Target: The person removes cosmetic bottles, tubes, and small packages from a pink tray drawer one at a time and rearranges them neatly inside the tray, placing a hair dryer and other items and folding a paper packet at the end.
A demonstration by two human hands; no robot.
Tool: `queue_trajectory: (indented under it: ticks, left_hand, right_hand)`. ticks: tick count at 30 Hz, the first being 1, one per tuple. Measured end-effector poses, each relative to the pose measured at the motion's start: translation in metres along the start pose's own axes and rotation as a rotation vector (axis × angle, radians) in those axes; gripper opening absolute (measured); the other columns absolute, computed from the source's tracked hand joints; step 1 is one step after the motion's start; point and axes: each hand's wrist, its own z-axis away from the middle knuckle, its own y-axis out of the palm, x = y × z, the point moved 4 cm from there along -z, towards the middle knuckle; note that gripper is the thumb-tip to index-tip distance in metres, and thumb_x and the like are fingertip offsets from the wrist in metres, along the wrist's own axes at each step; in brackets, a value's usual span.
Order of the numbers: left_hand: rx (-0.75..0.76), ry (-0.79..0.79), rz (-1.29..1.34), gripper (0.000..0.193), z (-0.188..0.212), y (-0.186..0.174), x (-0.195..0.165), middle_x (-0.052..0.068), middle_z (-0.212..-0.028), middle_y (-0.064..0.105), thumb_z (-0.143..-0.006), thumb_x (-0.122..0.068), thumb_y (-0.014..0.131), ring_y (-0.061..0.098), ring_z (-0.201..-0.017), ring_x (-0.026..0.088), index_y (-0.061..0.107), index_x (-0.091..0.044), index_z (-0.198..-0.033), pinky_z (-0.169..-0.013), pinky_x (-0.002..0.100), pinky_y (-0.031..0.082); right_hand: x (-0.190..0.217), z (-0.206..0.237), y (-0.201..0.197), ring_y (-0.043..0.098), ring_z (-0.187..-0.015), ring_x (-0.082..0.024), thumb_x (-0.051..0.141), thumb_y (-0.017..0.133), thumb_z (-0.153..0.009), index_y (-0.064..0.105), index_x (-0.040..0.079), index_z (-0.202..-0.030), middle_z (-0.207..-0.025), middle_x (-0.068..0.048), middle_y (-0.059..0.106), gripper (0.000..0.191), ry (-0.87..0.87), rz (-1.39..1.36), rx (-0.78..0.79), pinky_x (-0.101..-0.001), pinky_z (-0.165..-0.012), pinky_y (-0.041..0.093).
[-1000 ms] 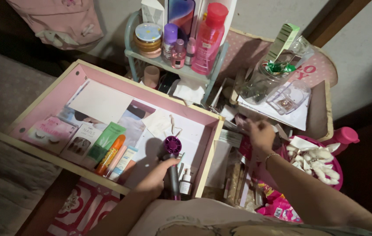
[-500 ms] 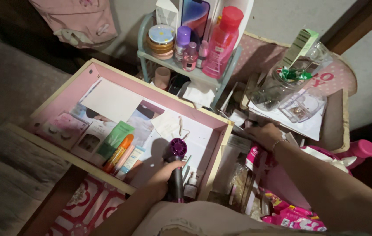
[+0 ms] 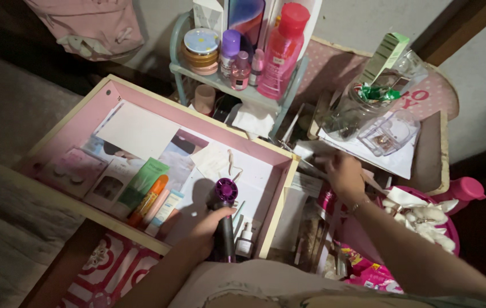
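The purple-headed hair dryer [image 3: 224, 219] stood nearly upright at the near edge of the pink-lined drawer [image 3: 77, 122], its round purple end facing up and its dark handle running down toward the person. The left hand [image 3: 207, 231] gripped that handle, fingers [image 3: 222, 214] wrapped around it from the left side. Just right of the dryer, a small white dropper bottle [image 3: 245, 242] lay against the drawer's right wall. To the left lay an orange tube [image 3: 147, 199], a green tube [image 3: 140, 183] and flat pale packets [image 3: 106, 183], all resting on sheets of white paper [image 3: 137, 130] that covered the drawer floor.

The right hand [image 3: 343, 171] was well apart from the dryer, outside the drawer on the cluttered tabletop [image 3: 434, 154]. Its fingers were curled down onto a heap of papers and small items; whether they pinched anything could not be told. Beyond that hand stood a clear glass jar [image 3: 351, 111] with green wrappers inside and a clear plastic box [image 3: 390, 132]. At the back, a small pale green shelf [image 3: 220, 80] carried a tall pink bottle [image 3: 280, 54], a round tin [image 3: 200, 48] and little purple bottles [image 3: 236, 60]. A pink basket [image 3: 431, 219] holding white pieces sat to the right of the forearm.
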Motion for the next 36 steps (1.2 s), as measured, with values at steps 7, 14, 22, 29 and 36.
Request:
queue_trajectory:
  ticks: [7, 14, 22, 29, 36]
  left_hand:
    - [0.0, 0.077, 0.017, 0.035, 0.011, 0.004, -0.006, 0.003, -0.078, 0.059, -0.075, -0.037, 0.08, 0.058, -0.07, 0.017, 0.064, -0.013, -0.095, -0.064, 0.033, 0.048]
    - [0.084, 0.118, 0.09, 0.036, 0.029, -0.005, 0.009, 0.002, -0.073, 0.058, -0.081, -0.043, 0.078, 0.057, -0.063, 0.015, 0.066, -0.01, -0.088, -0.059, 0.03, 0.047]
    - [-0.007, 0.23, 0.068, 0.039, 0.062, -0.055, -0.037, 0.006, -0.087, 0.063, -0.075, -0.037, 0.076, 0.064, -0.078, 0.019, 0.069, -0.011, -0.104, -0.066, 0.036, 0.055]
    - [0.0, 0.119, 0.047, 0.041, 0.064, -0.106, -0.083, 0.005, -0.09, 0.063, -0.076, -0.035, 0.08, 0.064, -0.082, 0.019, 0.069, -0.01, -0.107, -0.071, 0.036, 0.055]
    - [0.032, -0.036, -0.09, 0.035, 0.06, -0.152, -0.137, 0.004, -0.082, 0.059, -0.077, -0.028, 0.082, 0.06, -0.069, 0.019, 0.064, -0.011, -0.102, -0.059, 0.036, 0.052]
  right_hand:
    - [0.054, 0.058, -0.044, 0.068, -0.077, -0.024, 0.006, 0.075, -0.091, 0.064, -0.001, -0.108, -0.091, -0.014, 0.068, 0.021, -0.009, -0.214, -0.25, -0.0359, -0.072, 0.054]
    - [0.137, 0.142, -0.072, 0.064, -0.094, -0.021, 0.0, 0.074, -0.087, 0.066, 0.001, -0.11, -0.118, -0.012, 0.061, 0.025, -0.241, -0.378, -0.303, -0.0299, -0.081, 0.054]
    - [0.188, 0.15, 0.007, 0.071, -0.091, -0.02, 0.0, 0.075, -0.08, 0.063, 0.0, -0.115, -0.115, -0.012, 0.061, 0.038, -0.12, -0.488, 0.027, -0.0303, -0.08, 0.058]
    - [0.187, 0.104, 0.12, 0.071, -0.093, -0.023, 0.001, 0.077, -0.08, 0.059, 0.002, -0.119, -0.116, -0.013, 0.055, 0.043, 0.115, -0.474, 0.019, -0.0322, -0.085, 0.061]
    - [0.212, 0.098, 0.15, 0.068, -0.104, -0.031, 0.008, 0.08, -0.08, 0.052, 0.005, -0.123, -0.131, -0.019, 0.043, 0.051, 0.286, -0.252, 0.077, -0.0373, -0.094, 0.057]
